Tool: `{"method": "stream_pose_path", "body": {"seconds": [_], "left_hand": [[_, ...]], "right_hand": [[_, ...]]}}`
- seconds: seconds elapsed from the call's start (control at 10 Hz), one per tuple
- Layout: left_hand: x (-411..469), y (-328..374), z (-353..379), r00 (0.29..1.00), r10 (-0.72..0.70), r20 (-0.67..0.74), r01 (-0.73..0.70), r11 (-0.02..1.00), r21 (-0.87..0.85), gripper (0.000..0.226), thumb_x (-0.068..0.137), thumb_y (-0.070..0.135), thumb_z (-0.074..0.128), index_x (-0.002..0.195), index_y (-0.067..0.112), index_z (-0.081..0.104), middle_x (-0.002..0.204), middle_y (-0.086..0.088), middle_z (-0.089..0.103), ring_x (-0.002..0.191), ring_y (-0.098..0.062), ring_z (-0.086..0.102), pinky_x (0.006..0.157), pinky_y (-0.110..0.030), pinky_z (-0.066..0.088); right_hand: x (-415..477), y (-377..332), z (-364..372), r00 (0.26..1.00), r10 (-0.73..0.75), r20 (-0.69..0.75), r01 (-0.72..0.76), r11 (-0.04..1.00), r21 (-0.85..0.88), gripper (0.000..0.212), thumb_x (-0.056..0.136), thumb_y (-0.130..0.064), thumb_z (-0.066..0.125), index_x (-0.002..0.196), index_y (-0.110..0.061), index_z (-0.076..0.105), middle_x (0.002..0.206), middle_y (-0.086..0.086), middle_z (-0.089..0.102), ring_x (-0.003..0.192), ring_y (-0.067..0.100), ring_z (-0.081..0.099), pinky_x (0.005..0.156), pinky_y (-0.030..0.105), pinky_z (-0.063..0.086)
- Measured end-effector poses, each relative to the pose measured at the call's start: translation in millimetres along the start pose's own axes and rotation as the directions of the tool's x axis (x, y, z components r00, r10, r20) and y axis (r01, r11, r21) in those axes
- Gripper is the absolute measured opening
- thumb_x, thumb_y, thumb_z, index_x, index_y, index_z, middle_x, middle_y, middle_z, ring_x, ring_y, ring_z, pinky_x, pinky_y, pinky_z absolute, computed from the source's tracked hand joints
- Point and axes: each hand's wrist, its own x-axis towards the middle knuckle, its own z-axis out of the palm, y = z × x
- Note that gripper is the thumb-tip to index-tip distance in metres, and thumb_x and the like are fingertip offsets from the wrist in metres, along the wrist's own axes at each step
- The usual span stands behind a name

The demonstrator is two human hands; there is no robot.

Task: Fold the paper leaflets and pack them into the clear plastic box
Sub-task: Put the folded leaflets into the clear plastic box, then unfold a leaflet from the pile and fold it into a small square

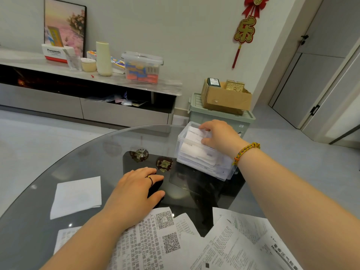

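Note:
A clear plastic box stands on the far right of the round glass table, filled with several folded white leaflets. My right hand reaches into the top of the box and pinches a folded leaflet between thumb and fingers. My left hand lies flat on the glass, fingers straight, holding nothing. Unfolded printed leaflets lie spread along the near edge, one with QR codes under my left wrist. A blank white folded sheet lies to the left.
Beyond the table stand a green lidded bin with a cardboard box on top, and a low TV cabinet holding a lidded plastic container, a cream bottle and a tissue box. A door is at right.

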Motion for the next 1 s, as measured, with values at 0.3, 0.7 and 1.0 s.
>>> {"method": "stream_pose_path", "body": {"seconds": [0.3,0.7,1.0], "left_hand": [[-0.5,-0.5,-0.5,1.0,0.0,-0.002,0.0,1.0,-0.018,0.047,0.093,0.045,0.039,0.138,0.036,0.031,0.15,0.017,0.021,0.139,-0.004,0.015,0.112,-0.022,0.009],[0.0,-1.8,0.1,1.0,-0.001,-0.001,0.001,1.0,-0.029,0.047,0.092,0.045,0.04,0.138,0.037,0.032,0.149,0.017,0.022,0.138,-0.004,0.017,0.113,-0.024,0.01],[1.2,-3.0,1.4,1.0,0.006,-0.014,-0.007,0.999,-0.04,0.046,0.092,0.044,0.041,0.137,0.037,0.033,0.148,0.018,0.023,0.137,-0.004,0.019,0.113,-0.024,0.01]], "right_hand": [[-2.0,-3.1,-1.7,0.998,-0.061,0.029,0.062,0.998,-0.004,0.028,0.091,-0.013,0.049,0.117,-0.011,0.059,0.118,0.007,0.061,0.109,0.023,0.054,0.087,0.025,0.04],[-3.7,7.8,-3.0,0.99,0.082,0.116,-0.131,0.846,0.517,0.03,0.083,-0.009,0.063,0.113,-0.006,0.061,0.116,0.007,0.062,0.094,0.011,0.054,0.088,0.022,0.044],[-9.8,5.3,-12.8,0.994,0.08,-0.078,-0.025,0.84,0.542,0.022,0.085,-0.007,0.06,0.107,-0.007,0.064,0.104,0.006,0.066,0.086,0.01,0.056,0.071,0.014,0.046]]}}
